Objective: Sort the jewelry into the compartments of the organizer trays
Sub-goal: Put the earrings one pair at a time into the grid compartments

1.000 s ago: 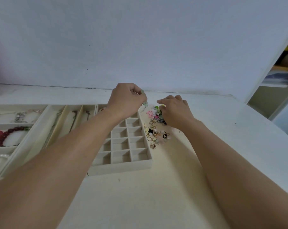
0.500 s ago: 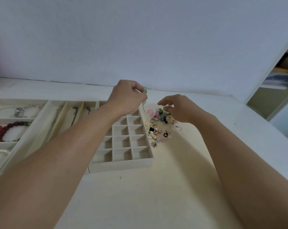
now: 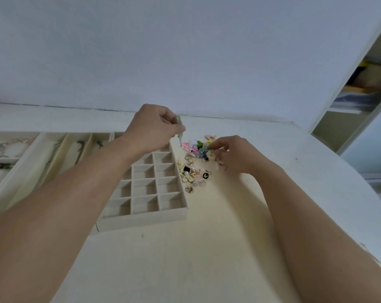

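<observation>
A pile of small earrings and charms lies on the table just right of the beige grid tray of small square compartments. My left hand is raised over the tray's far right corner and pinches a pale green dangling earring, which hangs from its fingertips. On the right, my right hand has its fingers curled down at the far edge of the pile, pinching a small dark green piece.
Left of the grid tray stands a tray of long slots with chains in them. Further left another tray holds bracelets and red beads. A white wall runs behind the table, and a shelf unit stands at the right.
My left hand has lifted the green earring a little higher above the tray corner. My right hand came off the pile's middle, then dipped to its far edge and pinched a piece.
</observation>
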